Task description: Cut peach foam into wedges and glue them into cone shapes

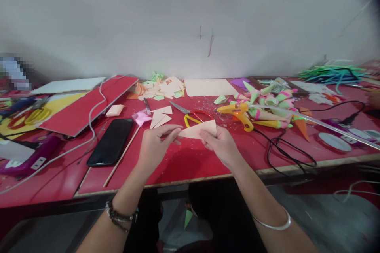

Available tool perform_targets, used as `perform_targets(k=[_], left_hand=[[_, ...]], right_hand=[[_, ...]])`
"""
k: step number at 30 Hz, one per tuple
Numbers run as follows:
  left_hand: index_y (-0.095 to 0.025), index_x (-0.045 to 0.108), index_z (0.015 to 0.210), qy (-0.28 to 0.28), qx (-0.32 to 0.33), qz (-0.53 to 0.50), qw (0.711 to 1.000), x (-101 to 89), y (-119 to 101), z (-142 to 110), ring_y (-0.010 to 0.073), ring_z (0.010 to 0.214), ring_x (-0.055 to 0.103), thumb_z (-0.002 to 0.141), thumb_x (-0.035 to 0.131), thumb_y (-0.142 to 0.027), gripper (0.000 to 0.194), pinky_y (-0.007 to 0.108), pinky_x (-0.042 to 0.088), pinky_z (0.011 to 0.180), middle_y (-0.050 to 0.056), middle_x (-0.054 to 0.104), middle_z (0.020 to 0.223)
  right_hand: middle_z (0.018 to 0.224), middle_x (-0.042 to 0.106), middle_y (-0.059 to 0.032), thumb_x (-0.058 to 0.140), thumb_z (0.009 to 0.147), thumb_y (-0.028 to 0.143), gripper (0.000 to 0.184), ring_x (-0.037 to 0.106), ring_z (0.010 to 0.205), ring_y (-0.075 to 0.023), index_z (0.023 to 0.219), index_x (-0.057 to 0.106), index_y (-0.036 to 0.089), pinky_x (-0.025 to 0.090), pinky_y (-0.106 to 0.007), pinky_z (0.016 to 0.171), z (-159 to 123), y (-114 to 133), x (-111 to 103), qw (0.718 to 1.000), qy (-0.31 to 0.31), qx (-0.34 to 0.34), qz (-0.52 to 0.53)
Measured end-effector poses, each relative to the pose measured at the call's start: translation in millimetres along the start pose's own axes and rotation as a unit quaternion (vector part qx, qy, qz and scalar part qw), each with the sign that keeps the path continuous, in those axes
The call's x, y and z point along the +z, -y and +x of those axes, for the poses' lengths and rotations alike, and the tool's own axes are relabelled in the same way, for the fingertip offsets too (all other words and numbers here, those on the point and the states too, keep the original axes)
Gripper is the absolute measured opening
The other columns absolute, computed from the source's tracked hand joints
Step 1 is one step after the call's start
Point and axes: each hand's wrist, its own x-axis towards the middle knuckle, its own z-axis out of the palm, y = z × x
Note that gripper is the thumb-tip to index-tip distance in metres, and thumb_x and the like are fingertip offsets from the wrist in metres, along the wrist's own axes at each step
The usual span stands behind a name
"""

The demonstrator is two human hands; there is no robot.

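Observation:
Both my hands hold one cream paper piece just above the red table. My left hand pinches its left tip between thumb and fingers. My right hand grips its right side, fingers closed on the paper. Scissors with yellow and red handles lie just behind the paper. A yellow glue gun rests to the right of them. Cut cream triangles lie beyond my left hand.
A black phone and a thin wooden stick lie at the left. Red and yellow sheets sit further left. Rolled paper cones, black cables and a long metal ruler crowd the right. A white partition stands behind.

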Motion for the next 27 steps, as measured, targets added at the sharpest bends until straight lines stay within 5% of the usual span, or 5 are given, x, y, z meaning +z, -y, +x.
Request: perform_targets(k=[2,8,15,19,27], left_hand=[[-0.018,0.067,0.084,-0.009,0.004,0.008,1.000,-2.3,2,0,0.0126,0.054,0.062,0.078,0.053,-0.032,0.020,0.020,0.047,0.056,-0.001,0.067,0.060],[-0.018,0.066,0.083,-0.169,0.065,0.051,0.982,-14.9,2,4,0.0141,0.079,0.062,0.086,0.037,-0.030,0.031,0.023,0.045,0.073,0.003,0.069,0.082],[-0.016,0.064,0.067,0.135,0.117,0.106,0.978,-3.9,0,3,0.0131,0.061,0.056,0.079,0.050,-0.036,0.027,0.021,0.040,0.058,0.001,0.065,0.065],[-0.017,0.063,0.063,0.207,0.069,0.084,0.972,4.2,-1,-1,0.0127,0.055,0.054,0.081,0.045,-0.039,0.034,0.022,0.036,0.053,0.000,0.062,0.058],[-0.017,0.062,0.063,0.236,-0.001,-0.026,0.971,7.1,-4,-1,0.0135,0.066,0.058,0.083,0.041,-0.040,0.038,0.020,0.040,0.063,-0.001,0.065,0.067]], right_hand=[[0.046,0.044,0.0063,0.059,0.071,0.035,0.025,0.034,0.039,-0.0041,0.060,0.048,0.016,0.024,-0.018,0.038,0,0,-1,1.000,0.004,-0.001,-0.002],[0.049,0.047,0.0047,0.059,0.070,0.038,0.025,0.036,0.041,-0.0052,0.061,0.051,0.015,0.027,-0.019,0.039,1,-2,-4,1.000,0.002,-0.004,-0.024],[0.048,0.042,0.0051,0.059,0.069,0.039,0.027,0.035,0.044,-0.0066,0.059,0.051,0.016,0.026,-0.020,0.040,-2,1,-4,0.993,0.008,-0.033,-0.110],[0.050,0.039,0.0062,0.063,0.066,0.039,0.026,0.032,0.043,-0.0062,0.062,0.050,0.017,0.025,-0.021,0.040,0,-2,-2,0.997,-0.044,-0.039,-0.043],[0.055,0.054,0.0015,0.062,0.069,0.035,0.021,0.042,0.048,-0.0077,0.068,0.064,0.014,0.031,-0.021,0.046,-1,2,5,0.997,0.071,-0.008,-0.027]])
